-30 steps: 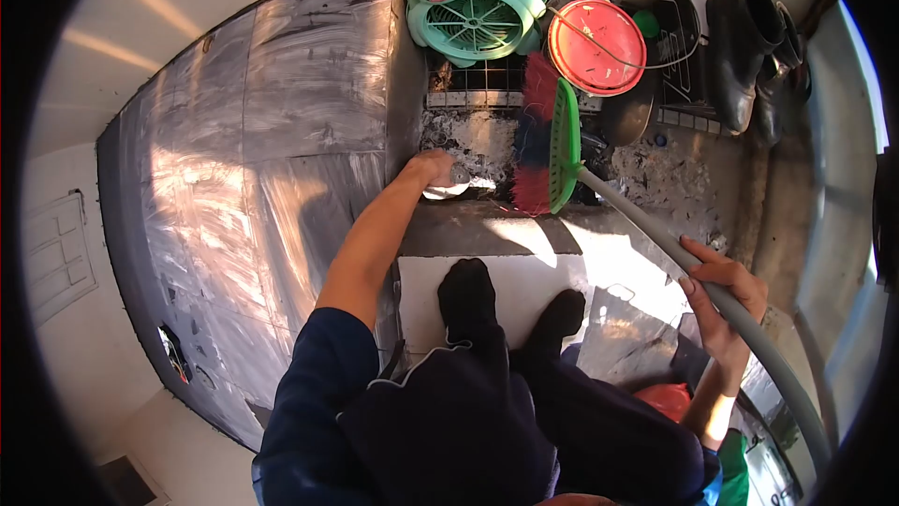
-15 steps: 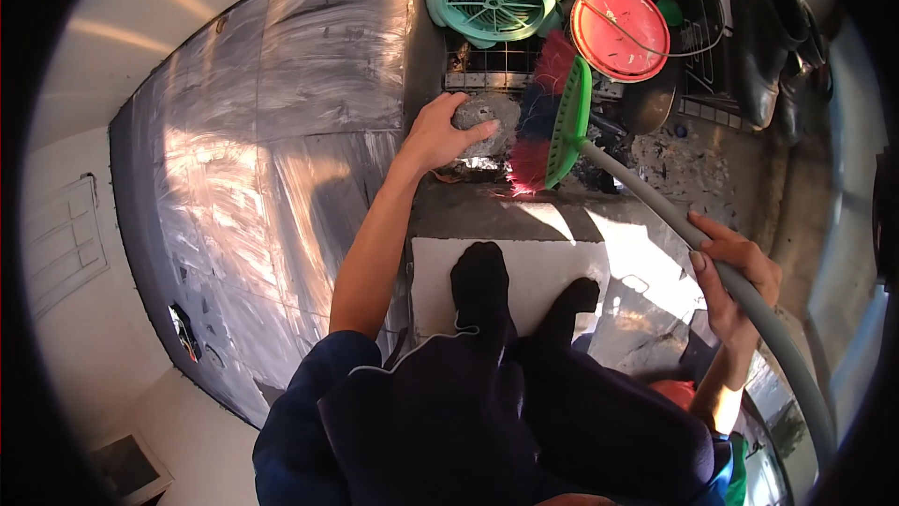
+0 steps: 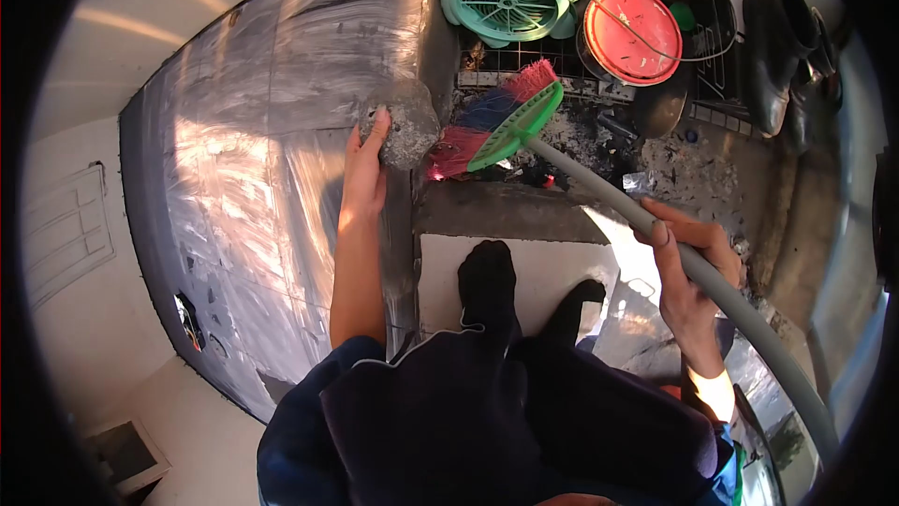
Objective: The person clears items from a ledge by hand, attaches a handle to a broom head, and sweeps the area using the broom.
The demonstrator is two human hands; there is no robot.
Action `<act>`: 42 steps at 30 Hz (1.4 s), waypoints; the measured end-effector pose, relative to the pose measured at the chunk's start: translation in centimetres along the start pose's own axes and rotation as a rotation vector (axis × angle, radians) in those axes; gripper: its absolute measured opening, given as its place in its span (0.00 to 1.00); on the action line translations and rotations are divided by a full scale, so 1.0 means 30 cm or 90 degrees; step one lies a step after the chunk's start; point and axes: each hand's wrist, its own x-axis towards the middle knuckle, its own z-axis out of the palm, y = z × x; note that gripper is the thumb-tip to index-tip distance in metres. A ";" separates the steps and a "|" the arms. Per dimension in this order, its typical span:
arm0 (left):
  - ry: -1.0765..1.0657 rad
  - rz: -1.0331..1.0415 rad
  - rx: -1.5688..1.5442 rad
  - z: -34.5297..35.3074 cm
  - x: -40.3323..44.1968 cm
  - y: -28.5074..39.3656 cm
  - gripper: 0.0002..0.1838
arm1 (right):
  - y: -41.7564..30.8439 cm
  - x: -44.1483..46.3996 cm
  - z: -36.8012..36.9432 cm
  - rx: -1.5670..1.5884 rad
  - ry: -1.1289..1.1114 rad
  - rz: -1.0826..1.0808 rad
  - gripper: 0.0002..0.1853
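Left hand (image 3: 365, 174): thumb pressed on the near left part of a round grey piece (image 3: 407, 127), other fingers mostly hidden beneath. Piece is dusty and speckled; material I can't make out. I have it above the platform's right edge, just left of the bristles (image 3: 489, 117). Right hand (image 3: 693, 272): fingers wrapped around the smooth grey pole of the broom (image 3: 520, 130); green plastic head slanted, bristles red and blue. Left: wide platform (image 3: 309, 169), dark, streaked pale, sunlit in patches. Right of it, gritty floor (image 3: 693, 174), flaky debris. Near: flat white step (image 3: 552, 264), dark socks (image 3: 487, 281) over it. Far: mint-green openwork plastic stand (image 3: 510, 6), red bucket (image 3: 651, 19), black boots (image 3: 770, 66). Pale walls (image 3: 84, 85).
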 end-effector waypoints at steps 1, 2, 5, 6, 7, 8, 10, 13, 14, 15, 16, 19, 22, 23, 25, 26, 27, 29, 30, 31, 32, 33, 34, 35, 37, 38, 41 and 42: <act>0.019 0.007 0.000 -0.011 -0.007 0.005 0.23 | 0.007 0.019 0.028 0.008 0.015 -0.028 0.07; 0.039 0.015 0.000 -0.022 -0.013 0.007 0.24 | 0.008 0.041 0.053 0.005 0.007 -0.042 0.06; 0.119 0.020 0.011 -0.067 -0.034 0.004 0.27 | 0.034 0.089 0.133 -0.001 -0.072 -0.090 0.05; 0.149 0.017 0.015 -0.082 -0.035 -0.002 0.28 | 0.042 0.088 0.156 0.025 -0.100 -0.067 0.05; 0.162 0.014 0.036 -0.106 -0.028 -0.010 0.29 | 0.052 0.082 0.173 0.025 -0.110 -0.087 0.05; 0.176 0.009 0.055 -0.140 -0.025 -0.021 0.30 | 0.061 0.072 0.188 0.026 -0.123 -0.108 0.05; 0.196 -0.002 0.064 -0.179 -0.025 -0.031 0.31 | 0.077 0.045 0.192 0.008 -0.164 -0.134 0.06; 0.199 -0.026 0.015 -0.230 -0.025 -0.045 0.30 | 0.106 -0.001 0.144 -0.020 -0.274 -0.113 0.06; 0.188 -0.038 -0.010 -0.259 -0.022 -0.059 0.29 | 0.116 -0.009 0.113 -0.047 -0.329 -0.104 0.07; 0.178 -0.051 -0.034 -0.282 -0.023 -0.068 0.28 | 0.110 -0.012 0.087 -0.063 -0.328 -0.093 0.07; 0.168 -0.054 -0.042 -0.284 -0.030 -0.067 0.27 | 0.096 -0.010 0.062 -0.079 -0.326 -0.082 0.07; 0.126 -0.053 -0.064 -0.239 -0.068 -0.062 0.24 | 0.073 0.029 -0.006 -0.087 -0.264 -0.114 0.07; 0.039 -0.043 -0.082 -0.207 -0.099 -0.079 0.21 | 0.028 0.047 -0.069 -0.091 -0.195 -0.115 0.08; 0.006 -0.038 -0.098 -0.198 -0.100 -0.093 0.21 | 0.011 0.051 -0.083 -0.084 -0.174 -0.109 0.08; -0.060 -0.027 -0.126 -0.153 -0.104 -0.125 0.21 | -0.022 0.052 -0.069 -0.087 -0.161 -0.111 0.08; -0.095 -0.028 -0.142 -0.110 -0.108 -0.118 0.20 | -0.033 0.047 -0.052 -0.076 -0.154 -0.108 0.09; -0.114 -0.032 -0.164 -0.076 -0.110 -0.122 0.20 | -0.042 0.042 -0.036 -0.066 -0.146 -0.104 0.09; -0.157 -0.039 -0.211 -0.019 -0.110 -0.136 0.19 | -0.028 0.026 0.027 -0.028 -0.156 -0.098 0.08; -0.169 -0.049 -0.238 -0.005 -0.108 -0.139 0.19 | -0.014 0.022 0.067 -0.017 -0.179 -0.087 0.07; -0.165 -0.049 -0.239 0.003 -0.104 -0.136 0.19 | 0.011 0.015 0.101 -0.004 -0.202 -0.077 0.07; -0.161 -0.049 -0.240 0.007 -0.098 -0.130 0.18 | 0.052 0.007 0.121 -0.001 -0.229 -0.088 0.07; -0.155 -0.048 -0.241 0.007 -0.089 -0.124 0.18 | 0.097 0.000 0.137 0.003 -0.257 -0.100 0.07; -0.133 -0.029 -0.210 -0.002 -0.076 -0.120 0.18 | 0.125 -0.005 0.137 0.007 -0.287 -0.112 0.06; -0.109 -0.012 -0.178 -0.019 -0.061 -0.114 0.19 | 0.133 -0.008 0.114 -0.011 -0.289 -0.085 0.06; -0.049 0.002 -0.144 -0.060 -0.053 -0.097 0.19 | 0.133 -0.005 0.032 -0.046 -0.294 -0.029 0.06; -0.013 -0.001 -0.143 -0.082 -0.050 -0.085 0.18 | 0.121 0.007 -0.021 -0.061 -0.298 -0.006 0.06; 0.073 0.015 -0.105 -0.177 -0.029 -0.066 0.20 | 0.090 0.026 -0.149 -0.112 -0.269 -0.050 0.07; 0.089 0.023 -0.097 -0.206 -0.026 -0.059 0.21 | 0.068 0.033 -0.175 -0.119 -0.244 -0.062 0.07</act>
